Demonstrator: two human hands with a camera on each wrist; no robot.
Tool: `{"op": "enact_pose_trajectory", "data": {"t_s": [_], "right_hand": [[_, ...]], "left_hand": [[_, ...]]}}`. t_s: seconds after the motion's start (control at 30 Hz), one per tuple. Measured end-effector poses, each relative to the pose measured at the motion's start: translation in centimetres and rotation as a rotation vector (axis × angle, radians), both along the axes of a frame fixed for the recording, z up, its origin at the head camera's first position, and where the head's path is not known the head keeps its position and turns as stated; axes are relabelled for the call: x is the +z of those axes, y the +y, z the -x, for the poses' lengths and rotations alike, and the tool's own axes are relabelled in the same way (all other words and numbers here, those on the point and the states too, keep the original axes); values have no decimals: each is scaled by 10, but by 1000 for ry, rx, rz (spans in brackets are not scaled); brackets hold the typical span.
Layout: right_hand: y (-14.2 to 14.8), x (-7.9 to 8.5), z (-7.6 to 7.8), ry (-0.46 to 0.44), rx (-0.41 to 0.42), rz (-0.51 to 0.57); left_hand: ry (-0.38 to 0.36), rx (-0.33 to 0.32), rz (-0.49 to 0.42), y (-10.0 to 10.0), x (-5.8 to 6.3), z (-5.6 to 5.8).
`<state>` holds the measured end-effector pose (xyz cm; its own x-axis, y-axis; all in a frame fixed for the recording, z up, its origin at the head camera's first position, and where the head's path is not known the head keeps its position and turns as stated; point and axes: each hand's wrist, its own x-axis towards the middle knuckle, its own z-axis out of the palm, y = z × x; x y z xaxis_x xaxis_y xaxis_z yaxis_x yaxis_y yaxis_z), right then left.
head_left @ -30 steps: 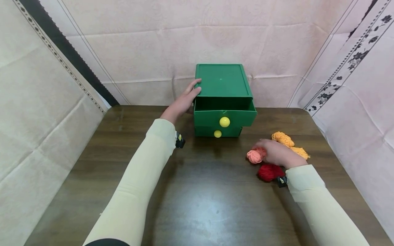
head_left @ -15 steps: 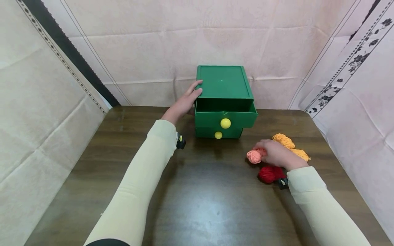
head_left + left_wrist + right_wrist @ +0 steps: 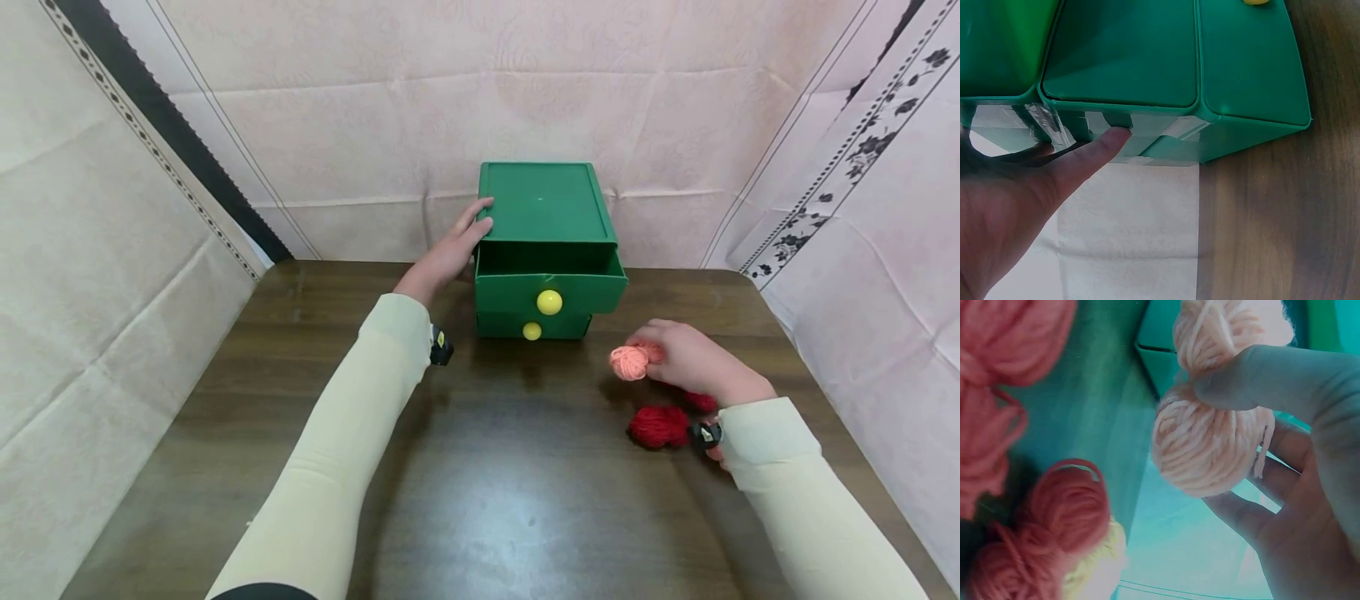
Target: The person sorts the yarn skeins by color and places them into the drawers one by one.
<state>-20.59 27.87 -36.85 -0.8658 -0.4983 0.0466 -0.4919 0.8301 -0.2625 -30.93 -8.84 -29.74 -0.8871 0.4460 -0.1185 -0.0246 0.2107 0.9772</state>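
Note:
A green two-drawer box (image 3: pixel 543 200) stands at the back of the table; its upper drawer (image 3: pixel 517 288) is pulled out and the lower one is closed. My left hand (image 3: pixel 447 250) rests against the box's left side, fingertips at the top edge; in the left wrist view its thumb (image 3: pixel 1100 147) lies straight along the box. My right hand (image 3: pixel 690 358) pinches a coral-pink yarn bundle (image 3: pixel 630 362), tied at the middle, between thumb and fingers. The right wrist view shows the thumb across its waist. Beneath that hand lies red yarn (image 3: pixel 657 427), partly hidden by the wrist.
Yellow yarn (image 3: pixel 1100 565) lies behind a reddish bundle in the right wrist view; the hand hides it in the head view. More pinkish yarn (image 3: pixel 717 455) peeks out under the right wrist. Pale cloth (image 3: pixel 360 142) hangs behind the brown table (image 3: pixel 480 467).
My right hand has lifted the coral-pink yarn bundle up off the table and shifted slightly right and away from me. The left hand stays on the box.

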Motion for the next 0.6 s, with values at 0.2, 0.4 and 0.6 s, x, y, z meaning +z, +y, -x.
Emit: {"op": "enact_pose_trajectory", "data": {"t_s": [0.2, 0.4, 0.6], "right_hand": [[3, 15, 0, 27, 14, 15], [5, 27, 1, 56, 14, 11], [6, 35, 2, 85, -11, 18]], "left_hand": [[6, 5, 13, 0, 0, -1], [4, 6, -4, 0, 0, -1], [3, 5, -8, 0, -1, 0]]}}
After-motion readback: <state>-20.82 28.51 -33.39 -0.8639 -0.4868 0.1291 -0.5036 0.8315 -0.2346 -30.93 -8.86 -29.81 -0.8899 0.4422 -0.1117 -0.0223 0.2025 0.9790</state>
